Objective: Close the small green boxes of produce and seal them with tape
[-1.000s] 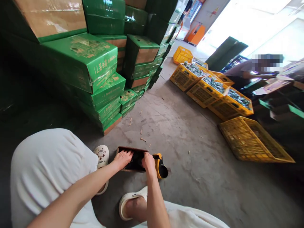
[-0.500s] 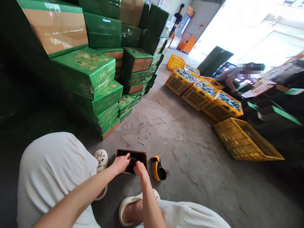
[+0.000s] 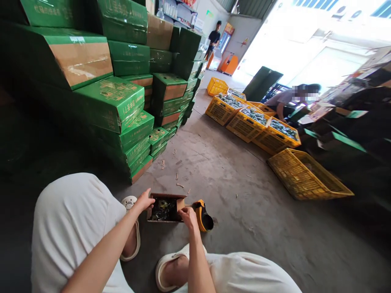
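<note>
An open cardboard box (image 3: 166, 221) stands on the floor between my feet. Inside it lies dark, shiny plastic wrapping (image 3: 165, 208) around contents that I cannot make out. My left hand (image 3: 143, 202) is at the box's left edge, thumb and fingers apart. At the other end, my right hand (image 3: 189, 217) pinches the brown right end flap (image 3: 181, 204), which tilts in over the opening. Close to the right of the box lies a yellow and black tape dispenser (image 3: 200, 211), touched by neither hand.
Green cartons (image 3: 111, 99) are stacked high on the left. Yellow crates (image 3: 241, 124) of small bluish-green items stand ahead right, near a bent-over person (image 3: 279, 101). A tilted yellow crate (image 3: 305, 175) is nearer. Another person (image 3: 214, 38) stands far back. Scraps (image 3: 180, 185) litter the floor.
Both hands have come out of the box's middle: the left to its left edge, the right to the right flap, now folded inward. The wrapping is uncovered. My view has tilted up slightly.
</note>
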Demonstrator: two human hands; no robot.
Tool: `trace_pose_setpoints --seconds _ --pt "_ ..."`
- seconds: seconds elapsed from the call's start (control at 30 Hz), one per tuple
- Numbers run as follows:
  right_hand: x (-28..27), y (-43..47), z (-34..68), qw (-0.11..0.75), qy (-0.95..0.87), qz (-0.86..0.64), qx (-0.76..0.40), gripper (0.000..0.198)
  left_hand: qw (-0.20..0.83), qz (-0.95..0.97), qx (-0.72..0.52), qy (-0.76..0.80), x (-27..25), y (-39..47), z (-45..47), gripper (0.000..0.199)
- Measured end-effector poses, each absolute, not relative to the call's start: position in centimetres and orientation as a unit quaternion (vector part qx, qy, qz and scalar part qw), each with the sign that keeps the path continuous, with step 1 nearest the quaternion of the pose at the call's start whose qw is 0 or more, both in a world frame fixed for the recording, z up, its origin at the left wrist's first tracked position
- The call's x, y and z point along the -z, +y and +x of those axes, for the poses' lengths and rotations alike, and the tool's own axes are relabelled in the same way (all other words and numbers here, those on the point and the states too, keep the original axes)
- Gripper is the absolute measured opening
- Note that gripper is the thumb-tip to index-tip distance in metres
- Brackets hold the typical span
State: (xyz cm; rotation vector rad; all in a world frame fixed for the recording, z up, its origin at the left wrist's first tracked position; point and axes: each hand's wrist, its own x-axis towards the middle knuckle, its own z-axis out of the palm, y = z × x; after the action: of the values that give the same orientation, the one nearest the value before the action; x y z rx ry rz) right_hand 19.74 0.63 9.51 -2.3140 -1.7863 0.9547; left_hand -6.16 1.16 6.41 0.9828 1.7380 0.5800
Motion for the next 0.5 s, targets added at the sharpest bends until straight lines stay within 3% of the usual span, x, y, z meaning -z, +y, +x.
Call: trace_pose_setpoints --seconds 0.13,0.3,0.43,0.5 --pt "-8.4 0.1 19.2 0.052 -0.570 -0.766 -0.293 0.019 0.613 0.330 -0.269 0.666 -4.8 0.6 -5.6 0.079" --pt "-7.2 0.1 19.2 0.023 -0.546 -0.786 -0.289 0.011 0.643 0.288 -0.274 0.655 -3.1 -0.3 -4.3 0.094" --pt "-6.4 0.0 18.6 -0.002 -0.519 -0.811 -0.272 0.040 0.605 0.321 -0.231 0.692 -2.0 -0.2 -3.4 0.100" --pt "-6.3 -0.4 18.6 -0.025 -0.503 -0.813 -0.292 0.044 0.576 0.358 -0.204 0.706 -1.7 0.2 -3.3 0.097"
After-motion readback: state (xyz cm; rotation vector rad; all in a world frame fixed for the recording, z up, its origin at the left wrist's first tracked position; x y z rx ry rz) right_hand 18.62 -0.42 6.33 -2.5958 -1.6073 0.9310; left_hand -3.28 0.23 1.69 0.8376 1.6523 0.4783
